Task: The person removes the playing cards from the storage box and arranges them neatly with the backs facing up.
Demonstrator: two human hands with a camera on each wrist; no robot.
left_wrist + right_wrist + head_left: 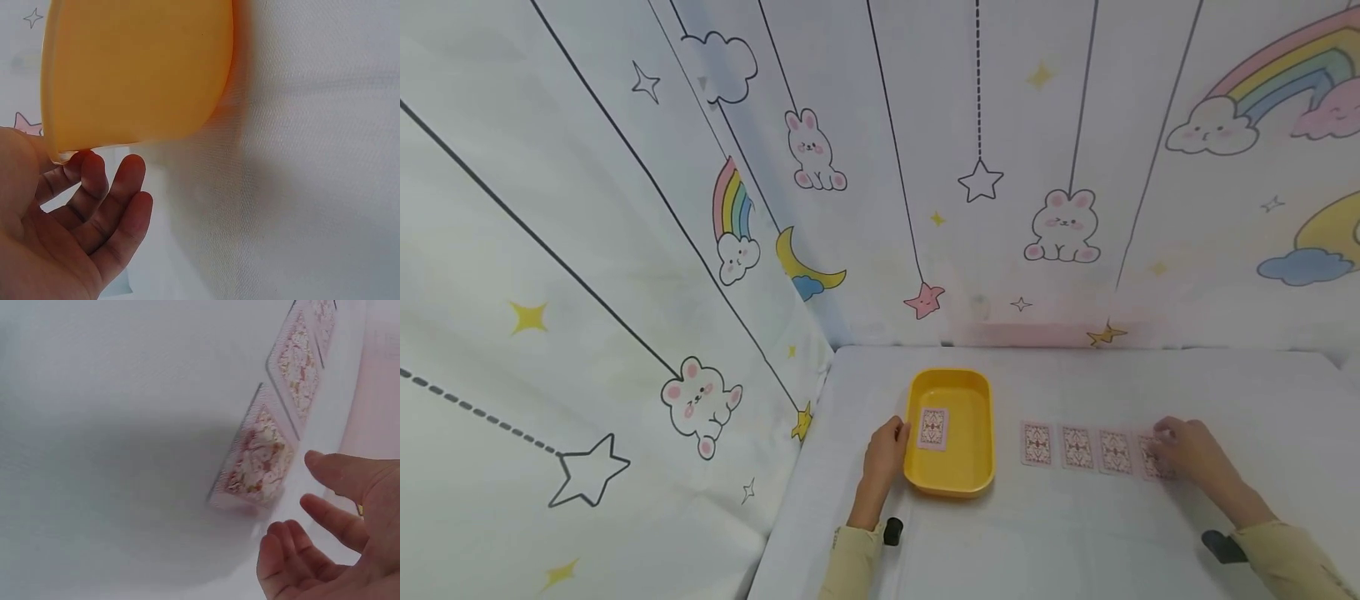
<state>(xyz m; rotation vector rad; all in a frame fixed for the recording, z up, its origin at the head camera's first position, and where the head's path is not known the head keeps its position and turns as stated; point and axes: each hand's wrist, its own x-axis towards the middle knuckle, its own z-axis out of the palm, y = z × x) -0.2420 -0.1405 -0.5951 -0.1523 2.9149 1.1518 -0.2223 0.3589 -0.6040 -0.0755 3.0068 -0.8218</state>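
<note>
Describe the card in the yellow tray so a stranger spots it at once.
On the white-covered table, find the yellow tray with the left hand at its left edge. The card lies inside, towards that edge, its red-patterned back up. It is the only card in the tray; four similar cards lie in a row to the tray's right.

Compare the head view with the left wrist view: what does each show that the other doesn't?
Only the head view shows the right hand, the row of four patterned cards beneath and beside it, and the single card inside the yellow tray.

Only the left wrist view shows the tray's left outer wall close up, with the palm side of the left hand.

Both show the left hand at the tray's rim, and the white table surface.
</note>
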